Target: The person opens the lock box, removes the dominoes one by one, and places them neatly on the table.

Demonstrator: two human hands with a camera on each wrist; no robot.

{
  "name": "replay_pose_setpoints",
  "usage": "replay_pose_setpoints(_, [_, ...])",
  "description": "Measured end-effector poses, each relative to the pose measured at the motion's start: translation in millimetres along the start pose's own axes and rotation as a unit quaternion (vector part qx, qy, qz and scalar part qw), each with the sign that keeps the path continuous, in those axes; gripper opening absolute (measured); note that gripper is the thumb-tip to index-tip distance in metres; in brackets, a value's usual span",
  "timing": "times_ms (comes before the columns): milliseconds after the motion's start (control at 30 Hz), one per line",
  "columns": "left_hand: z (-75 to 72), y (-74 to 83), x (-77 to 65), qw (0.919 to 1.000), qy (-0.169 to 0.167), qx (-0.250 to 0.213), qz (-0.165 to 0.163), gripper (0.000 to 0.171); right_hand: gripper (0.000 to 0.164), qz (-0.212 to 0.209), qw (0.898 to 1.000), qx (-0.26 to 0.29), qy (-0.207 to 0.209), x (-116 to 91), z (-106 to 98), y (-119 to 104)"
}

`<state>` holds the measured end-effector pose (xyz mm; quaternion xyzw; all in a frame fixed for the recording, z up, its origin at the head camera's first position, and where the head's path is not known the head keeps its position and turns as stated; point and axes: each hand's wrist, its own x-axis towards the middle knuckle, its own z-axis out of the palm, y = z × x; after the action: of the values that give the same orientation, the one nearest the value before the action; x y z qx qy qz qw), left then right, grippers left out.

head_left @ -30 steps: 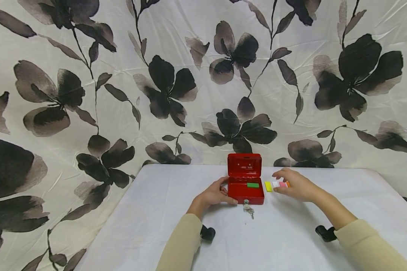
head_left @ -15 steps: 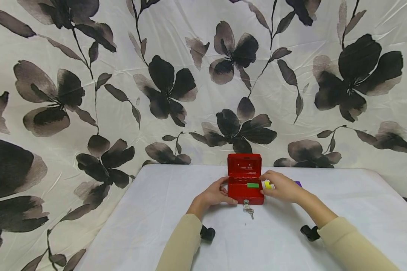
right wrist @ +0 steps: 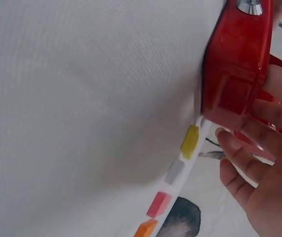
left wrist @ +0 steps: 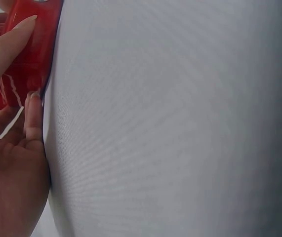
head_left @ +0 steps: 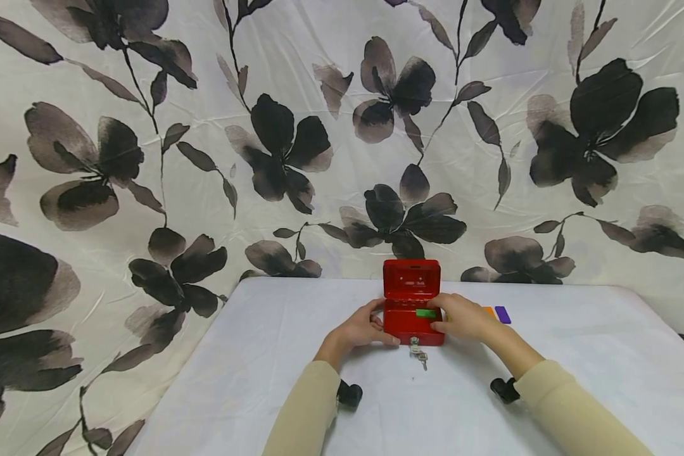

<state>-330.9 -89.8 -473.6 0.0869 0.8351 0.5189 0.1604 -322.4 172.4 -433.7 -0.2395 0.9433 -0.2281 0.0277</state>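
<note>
A red metal cash box point(head_left: 427, 339) stands on the white-covered table with its lid point(head_left: 411, 271) raised. Inside it, toward the right, lies a green block point(head_left: 425, 313). My left hand point(head_left: 356, 326) grips the box's front left corner, thumb along the front wall and fingers at the side. My right hand point(head_left: 462, 316) reaches over the right wall, its thumb and fingers spread and their tips close to the green block. Whether they touch it, I cannot tell. Keys point(head_left: 422, 358) hang from the lock at the front.
In the right wrist view a yellow block point(right wrist: 190, 141), a whitish block point(right wrist: 175, 172), a pink block point(right wrist: 159, 204) and an orange block point(right wrist: 146, 228) line up beside the box. A purple block point(head_left: 503, 315) lies farther right. Floral cloth point(head_left: 296, 240) hangs behind the table.
From above the row of blocks, my right hand has moved left to the inside of the box, uncovering the purple block and part of the orange one. My left hand has stayed on the box.
</note>
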Motion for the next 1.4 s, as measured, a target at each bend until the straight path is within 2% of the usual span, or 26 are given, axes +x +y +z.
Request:
replay_pose_setpoints(267, [0.3,0.9,1.7,1.0000,-0.001,0.003,0.005,0.101,0.034,0.000,0.998,-0.060,-0.010,4,4,-5])
replay_pose_setpoints(433, [0.4,0.8,0.6,1.0000,-0.002,0.005,0.006,0.100,0.033,0.005,0.997,-0.077,-0.016,4,6,-7])
replay_pose_setpoints(600, [0.7,0.5,-0.2,1.0000,-0.003,0.005,0.005,0.101,0.030,0.007,0.997,-0.067,-0.023,5,7,-7])
replay_pose_setpoints(800, [-0.2,0.8,0.2,1.0000,0.001,0.008,0.005,0.101,0.035,0.014,0.998,-0.052,-0.026,6,7,-8])
replay_pose_setpoints(1033, [-0.3,1.1,-0.3,1.0000,0.001,0.006,0.003,0.101,0.037,0.008,0.999,-0.007,-0.034,10,7,-7])
replay_pose_setpoints(1400, [-0.2,0.6,0.0,1.0000,0.000,0.003,0.005,0.101,0.041,0.009,0.998,0.024,-0.050,19,10,-1])
